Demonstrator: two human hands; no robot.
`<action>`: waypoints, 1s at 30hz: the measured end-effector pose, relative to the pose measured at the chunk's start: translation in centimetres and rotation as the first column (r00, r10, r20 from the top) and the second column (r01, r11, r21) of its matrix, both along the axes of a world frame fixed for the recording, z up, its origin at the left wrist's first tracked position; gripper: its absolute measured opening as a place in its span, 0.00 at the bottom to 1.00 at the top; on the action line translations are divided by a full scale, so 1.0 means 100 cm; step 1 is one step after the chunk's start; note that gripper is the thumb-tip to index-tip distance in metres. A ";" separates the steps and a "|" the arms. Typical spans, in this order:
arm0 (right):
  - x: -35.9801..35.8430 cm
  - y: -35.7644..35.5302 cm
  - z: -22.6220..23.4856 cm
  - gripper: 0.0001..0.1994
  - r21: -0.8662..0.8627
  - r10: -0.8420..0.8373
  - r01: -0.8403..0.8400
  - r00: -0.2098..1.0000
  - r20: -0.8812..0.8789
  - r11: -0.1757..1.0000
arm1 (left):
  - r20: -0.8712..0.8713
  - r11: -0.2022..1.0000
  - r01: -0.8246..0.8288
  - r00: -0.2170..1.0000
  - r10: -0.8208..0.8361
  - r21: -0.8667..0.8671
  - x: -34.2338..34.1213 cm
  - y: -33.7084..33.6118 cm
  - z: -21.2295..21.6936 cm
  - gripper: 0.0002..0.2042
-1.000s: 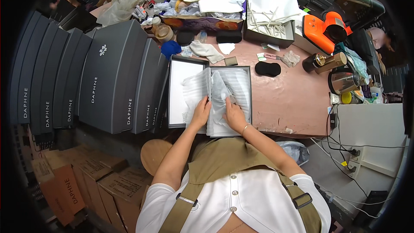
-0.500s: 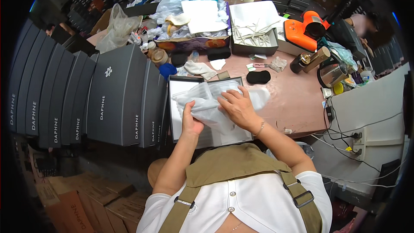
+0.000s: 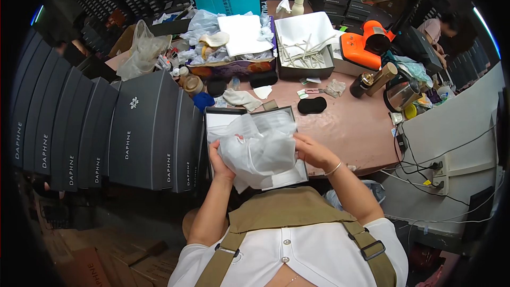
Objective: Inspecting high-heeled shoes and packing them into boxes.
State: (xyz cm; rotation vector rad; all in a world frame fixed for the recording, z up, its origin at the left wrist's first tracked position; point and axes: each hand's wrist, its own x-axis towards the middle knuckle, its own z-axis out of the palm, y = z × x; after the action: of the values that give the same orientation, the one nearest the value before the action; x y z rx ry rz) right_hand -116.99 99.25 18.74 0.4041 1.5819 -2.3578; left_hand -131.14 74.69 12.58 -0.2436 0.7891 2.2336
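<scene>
A crumpled bundle of white tissue paper (image 3: 257, 154) sits over an open dark shoebox (image 3: 218, 119) with a pale inside. What the paper wraps, if anything, is hidden. At the bundle's left side my left hand (image 3: 221, 163) is closed on it, its fingers partly covered by the paper. My right hand (image 3: 314, 152) pinches the paper's right edge, with the fingertips partly behind it. More tissue lies spread in the box beneath the bundle.
Upright grey shoeboxes (image 3: 143, 133) line the left side. Behind lie a black oval pad (image 3: 312, 105), a box of white sticks (image 3: 305, 58), a carton of crumpled paper (image 3: 234, 68) and an orange device (image 3: 361, 50). Cables (image 3: 419, 154) hang at right. Other people work farther back.
My right hand has moved from on top of the tissue to its right edge. The paper is now gathered into a fuller bundle, and my left hand has shifted slightly left. The view has tilted slightly.
</scene>
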 end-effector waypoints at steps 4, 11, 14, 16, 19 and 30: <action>0.042 -0.023 -0.006 0.29 0.448 0.274 -0.178 0.948 -0.159 0.876 | -0.021 0.906 0.339 0.935 -0.355 -0.253 0.040 -0.034 0.011 0.24; 0.069 -0.012 -0.036 0.23 0.254 0.099 -0.119 0.991 0.091 0.960 | -0.141 0.859 0.399 0.877 -0.460 -0.322 0.040 -0.036 -0.021 0.17; 0.048 -0.015 -0.034 0.22 0.263 0.221 -0.286 0.943 0.250 0.921 | -0.044 0.950 0.277 0.957 -0.285 -0.142 0.011 -0.017 -0.011 0.15; 0.034 -0.037 -0.016 0.24 0.097 0.226 -0.277 0.906 0.358 0.956 | -0.042 0.975 0.213 0.976 -0.216 -0.065 0.011 -0.001 -0.008 0.16; 0.040 -0.045 -0.063 0.30 -0.300 0.084 -0.035 0.985 0.152 0.953 | 0.055 0.991 0.112 0.992 -0.116 0.076 0.010 0.020 -0.005 0.17; 0.038 0.005 -0.002 0.11 0.238 0.200 -0.195 0.980 0.002 0.952 | 0.123 0.865 -0.471 0.861 0.493 -0.172 -0.091 -0.021 -0.044 0.15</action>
State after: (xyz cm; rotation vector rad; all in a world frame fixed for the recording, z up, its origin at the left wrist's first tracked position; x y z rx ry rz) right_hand -113.15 99.75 18.50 0.2548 1.8299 -2.0400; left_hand -140.21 72.60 8.20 -0.7576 0.8619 2.5816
